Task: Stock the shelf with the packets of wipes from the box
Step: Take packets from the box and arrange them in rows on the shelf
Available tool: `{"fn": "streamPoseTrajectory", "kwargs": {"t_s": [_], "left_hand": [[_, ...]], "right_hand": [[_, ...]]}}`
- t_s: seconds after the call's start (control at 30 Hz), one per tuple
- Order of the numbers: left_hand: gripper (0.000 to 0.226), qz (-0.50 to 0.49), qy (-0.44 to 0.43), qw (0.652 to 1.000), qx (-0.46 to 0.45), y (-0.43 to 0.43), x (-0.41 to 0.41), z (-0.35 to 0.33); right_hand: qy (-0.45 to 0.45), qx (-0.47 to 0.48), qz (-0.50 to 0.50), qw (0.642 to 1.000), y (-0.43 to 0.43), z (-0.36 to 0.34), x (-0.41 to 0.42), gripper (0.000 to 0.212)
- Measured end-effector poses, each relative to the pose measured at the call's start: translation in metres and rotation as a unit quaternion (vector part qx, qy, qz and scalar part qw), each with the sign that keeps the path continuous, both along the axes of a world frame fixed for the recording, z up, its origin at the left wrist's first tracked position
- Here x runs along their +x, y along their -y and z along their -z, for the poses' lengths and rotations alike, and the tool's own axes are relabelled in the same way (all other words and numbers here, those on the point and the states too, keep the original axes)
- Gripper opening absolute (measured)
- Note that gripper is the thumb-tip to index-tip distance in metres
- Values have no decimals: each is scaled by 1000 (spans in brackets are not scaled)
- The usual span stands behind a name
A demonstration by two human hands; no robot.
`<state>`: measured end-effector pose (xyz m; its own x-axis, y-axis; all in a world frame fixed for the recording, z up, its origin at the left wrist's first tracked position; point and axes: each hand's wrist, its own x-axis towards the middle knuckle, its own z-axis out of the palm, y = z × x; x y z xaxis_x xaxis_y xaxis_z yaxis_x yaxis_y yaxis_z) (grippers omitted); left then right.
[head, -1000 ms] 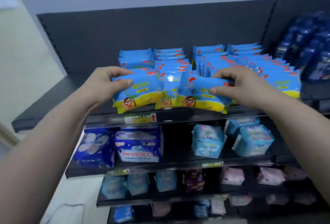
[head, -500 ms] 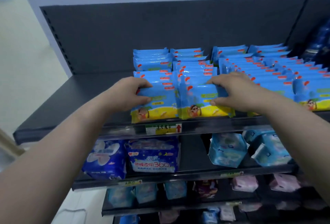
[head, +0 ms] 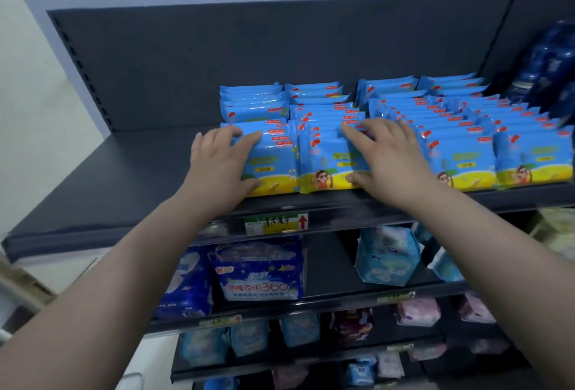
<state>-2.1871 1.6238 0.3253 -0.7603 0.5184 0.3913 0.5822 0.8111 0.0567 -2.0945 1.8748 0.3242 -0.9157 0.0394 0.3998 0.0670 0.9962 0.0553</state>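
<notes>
The packets (head: 463, 165) stand on edge right at the front edge of the top shelf (head: 130, 178). A careless release could therefore let the slick, soft wrappers lean forward and slide off. Too hard a shove could buckle the rows behind or knock them crooked. The left hand (head: 217, 162) grips the leftmost front packet (head: 273, 168), with its fingers curled over the top and its thumb low on the face. The right hand (head: 392, 159) lies spread and flat across the tops of the neighbouring row, clamped on nothing, with its thumb against the next front packet (head: 326, 171). The packets are glossy blue with a yellow band and a cartoon figure. They are packed in tight rows from the front edge toward the back panel, from mid-shelf to near its right end. The box is out of view.
</notes>
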Motion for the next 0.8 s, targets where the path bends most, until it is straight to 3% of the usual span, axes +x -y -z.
{"fn": "streamPoseTrajectory", "kwargs": {"t_s": [0.2, 0.33, 0.8], "left_hand": [[63, 99, -19, 992, 76, -50, 39, 5], [58, 184, -22, 976, 119, -104, 73, 9], [57, 408, 68, 903, 119, -336, 238, 53]], "right_hand": [[-98, -65, -40, 992, -15, 3, 37, 69], [-116, -96, -23, 988, -49, 4, 84, 61], [-79, -129, 215, 965, -208, 39, 333, 62]]}}
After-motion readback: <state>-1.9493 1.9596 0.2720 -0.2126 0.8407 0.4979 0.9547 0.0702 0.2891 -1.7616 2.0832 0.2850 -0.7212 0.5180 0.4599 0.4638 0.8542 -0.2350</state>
